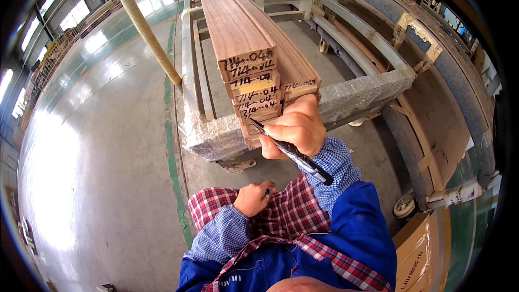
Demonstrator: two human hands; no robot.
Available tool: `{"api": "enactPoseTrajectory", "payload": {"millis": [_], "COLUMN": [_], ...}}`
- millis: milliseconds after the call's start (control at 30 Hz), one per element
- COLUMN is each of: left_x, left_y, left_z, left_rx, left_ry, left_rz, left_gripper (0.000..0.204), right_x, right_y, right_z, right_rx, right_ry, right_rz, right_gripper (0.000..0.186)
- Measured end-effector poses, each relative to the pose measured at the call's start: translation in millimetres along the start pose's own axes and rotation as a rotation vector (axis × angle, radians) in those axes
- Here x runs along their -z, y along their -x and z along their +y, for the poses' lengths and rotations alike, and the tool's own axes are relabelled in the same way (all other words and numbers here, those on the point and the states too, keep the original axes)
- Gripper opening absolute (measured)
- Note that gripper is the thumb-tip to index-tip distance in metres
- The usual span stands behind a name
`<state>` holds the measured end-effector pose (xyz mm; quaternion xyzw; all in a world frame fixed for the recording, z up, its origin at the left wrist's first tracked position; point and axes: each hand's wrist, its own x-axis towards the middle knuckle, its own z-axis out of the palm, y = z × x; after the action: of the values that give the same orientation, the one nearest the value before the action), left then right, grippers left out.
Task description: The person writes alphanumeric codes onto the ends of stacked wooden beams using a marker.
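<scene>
Marker (304, 162), one; hands (297, 127), two

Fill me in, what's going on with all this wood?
A person's right hand holds a slim black marker pen, its tip at the end of a lower board in a stack of long brown wooden boards. Board ends above it already bear black handwriting. The left hand rests on a red-and-white plaid apron, with a small dark object, hard to make out, at its fingers. The boards lie on a silver metal frame.
</scene>
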<state>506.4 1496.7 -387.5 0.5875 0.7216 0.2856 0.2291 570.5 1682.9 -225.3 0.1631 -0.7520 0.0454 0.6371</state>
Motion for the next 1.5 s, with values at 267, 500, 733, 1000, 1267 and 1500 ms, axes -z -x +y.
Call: {"api": "enactPoseTrajectory", "payload": {"millis": [267,500,733,1000,1267,1500], "left_x": [0.9,3.0,1.5,4.0,3.1,0.0], "left_y": [-0.8,-0.2,-0.9,-2.1,-1.6,-0.7], "left_z": [1.5,3.8,2.9,5.9,4.4,1.4], "left_rx": [0.023,0.025,0.035,0.05,0.021,-0.01], "left_ry": [-0.01,0.007,-0.001,-0.019,-0.015,-0.021], "left_rz": [-0.01,-0.007,-0.011,-0.036,-0.003,0.032], "left_gripper": [0.02,0.019,0.019,0.018,0.017,0.017], "right_x": [-1.7,-1.8,0.0,0.8,1.8,1.1], "right_y": [1.4,3.9,3.1,3.8,3.8,7.7], "right_z": [0.5,1.1,2.5,1.2,1.7,2.1], "right_rx": [0.011,0.009,0.017,-0.005,-0.038,-0.044], "right_ry": [0.035,0.029,-0.031,0.078,0.045,0.066], "right_rz": [0.009,0.043,0.037,0.054,0.105,0.108], "right_gripper": [0.029,0.027,0.026,0.025,0.025,0.024]}}
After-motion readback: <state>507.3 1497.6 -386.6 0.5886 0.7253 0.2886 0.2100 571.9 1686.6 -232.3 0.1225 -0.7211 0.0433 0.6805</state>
